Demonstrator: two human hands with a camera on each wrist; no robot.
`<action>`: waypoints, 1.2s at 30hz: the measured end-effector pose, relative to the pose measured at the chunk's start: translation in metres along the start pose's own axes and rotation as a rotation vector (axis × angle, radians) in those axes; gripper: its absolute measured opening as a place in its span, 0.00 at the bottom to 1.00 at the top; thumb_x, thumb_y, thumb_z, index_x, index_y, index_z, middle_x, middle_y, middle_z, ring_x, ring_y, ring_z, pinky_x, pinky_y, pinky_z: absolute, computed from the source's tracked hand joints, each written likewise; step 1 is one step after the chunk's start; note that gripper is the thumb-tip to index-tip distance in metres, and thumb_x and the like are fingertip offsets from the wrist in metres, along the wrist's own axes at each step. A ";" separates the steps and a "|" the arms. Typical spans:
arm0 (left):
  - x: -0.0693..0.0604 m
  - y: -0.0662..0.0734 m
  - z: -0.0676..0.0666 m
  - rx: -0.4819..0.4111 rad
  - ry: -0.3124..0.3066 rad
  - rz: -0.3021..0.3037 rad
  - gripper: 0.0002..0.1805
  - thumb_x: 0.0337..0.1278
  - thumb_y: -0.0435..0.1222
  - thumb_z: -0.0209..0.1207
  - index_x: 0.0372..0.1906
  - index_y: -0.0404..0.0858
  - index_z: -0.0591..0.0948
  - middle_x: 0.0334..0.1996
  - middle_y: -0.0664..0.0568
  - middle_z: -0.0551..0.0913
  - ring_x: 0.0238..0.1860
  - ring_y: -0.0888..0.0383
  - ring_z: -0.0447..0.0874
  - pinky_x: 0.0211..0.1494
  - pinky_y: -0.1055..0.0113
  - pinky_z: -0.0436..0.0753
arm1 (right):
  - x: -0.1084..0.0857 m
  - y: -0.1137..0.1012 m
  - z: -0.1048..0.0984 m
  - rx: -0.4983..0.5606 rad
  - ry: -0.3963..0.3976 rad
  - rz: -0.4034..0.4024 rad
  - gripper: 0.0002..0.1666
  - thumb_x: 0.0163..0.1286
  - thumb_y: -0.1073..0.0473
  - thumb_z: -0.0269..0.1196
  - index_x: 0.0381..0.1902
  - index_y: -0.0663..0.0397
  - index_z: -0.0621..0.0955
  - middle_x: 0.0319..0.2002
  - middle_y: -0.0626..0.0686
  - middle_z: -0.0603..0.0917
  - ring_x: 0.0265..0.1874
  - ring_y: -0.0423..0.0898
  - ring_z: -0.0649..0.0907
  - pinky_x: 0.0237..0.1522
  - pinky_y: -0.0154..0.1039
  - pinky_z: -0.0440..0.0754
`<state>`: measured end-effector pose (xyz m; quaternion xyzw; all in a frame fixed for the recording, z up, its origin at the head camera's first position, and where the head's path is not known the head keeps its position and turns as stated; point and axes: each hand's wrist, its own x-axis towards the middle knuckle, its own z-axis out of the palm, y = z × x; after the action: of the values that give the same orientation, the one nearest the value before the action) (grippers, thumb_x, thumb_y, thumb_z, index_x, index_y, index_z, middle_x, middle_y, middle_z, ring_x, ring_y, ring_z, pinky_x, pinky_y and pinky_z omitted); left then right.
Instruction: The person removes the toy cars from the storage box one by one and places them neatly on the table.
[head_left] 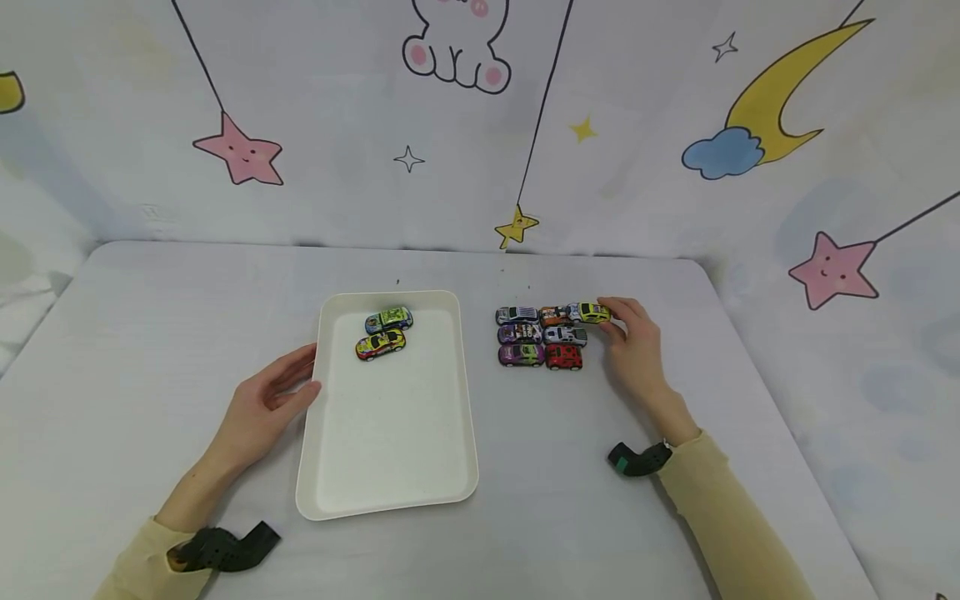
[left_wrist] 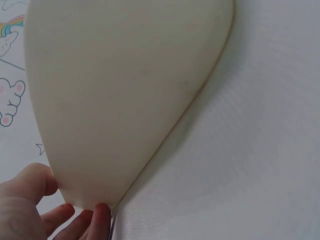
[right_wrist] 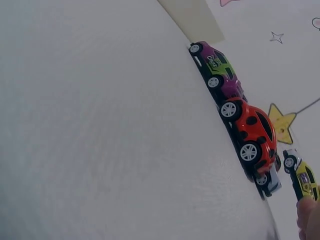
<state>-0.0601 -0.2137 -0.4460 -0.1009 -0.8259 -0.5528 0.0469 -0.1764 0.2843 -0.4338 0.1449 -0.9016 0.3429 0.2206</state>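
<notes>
Hand (head_left: pixel 637 350) pinching yellow car (head_left: pixel 594 312), purple car (right_wrist: pixel 231 89) — lettering (right_wrist: pixel 213 61) blurred

From above the worktop (head_left: pixel 555 467), the head view looks forward and down, past its far corners. Left wrist: close, facing the tray (head_left: pixel 390 433). Right wrist: low, tilted, sharing the red toy car (head_left: pixel 564 357) with the head.

animal drawing (head_left: pixel 456 50) cut off at top, orange car (head_left: pixel 553 316) partly hidden by yellow car (head_left: pixel 591 312)
</notes>
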 end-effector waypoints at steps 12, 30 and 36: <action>0.001 0.001 0.001 0.006 -0.002 -0.010 0.28 0.68 0.31 0.60 0.71 0.35 0.70 0.66 0.35 0.74 0.59 0.80 0.74 0.50 0.85 0.80 | -0.006 0.013 -0.002 0.001 0.037 0.063 0.21 0.65 0.78 0.62 0.56 0.66 0.80 0.51 0.64 0.81 0.50 0.61 0.82 0.53 0.52 0.81; 0.001 -0.007 0.001 0.032 -0.002 -0.027 0.28 0.69 0.31 0.60 0.71 0.34 0.70 0.66 0.34 0.74 0.59 0.81 0.73 0.51 0.83 0.81 | -0.008 0.016 0.003 -0.041 -0.009 0.107 0.20 0.66 0.78 0.61 0.56 0.67 0.80 0.52 0.65 0.81 0.54 0.61 0.80 0.57 0.56 0.79; 0.001 -0.007 0.000 0.038 0.000 -0.026 0.28 0.68 0.31 0.60 0.71 0.33 0.70 0.66 0.33 0.74 0.58 0.81 0.73 0.51 0.84 0.81 | -0.009 0.016 0.003 -0.041 -0.015 0.091 0.21 0.66 0.78 0.60 0.57 0.66 0.80 0.53 0.65 0.81 0.56 0.63 0.77 0.57 0.59 0.76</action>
<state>-0.0621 -0.2157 -0.4519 -0.0891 -0.8373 -0.5377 0.0417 -0.1766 0.2948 -0.4491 0.1017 -0.9158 0.3327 0.2008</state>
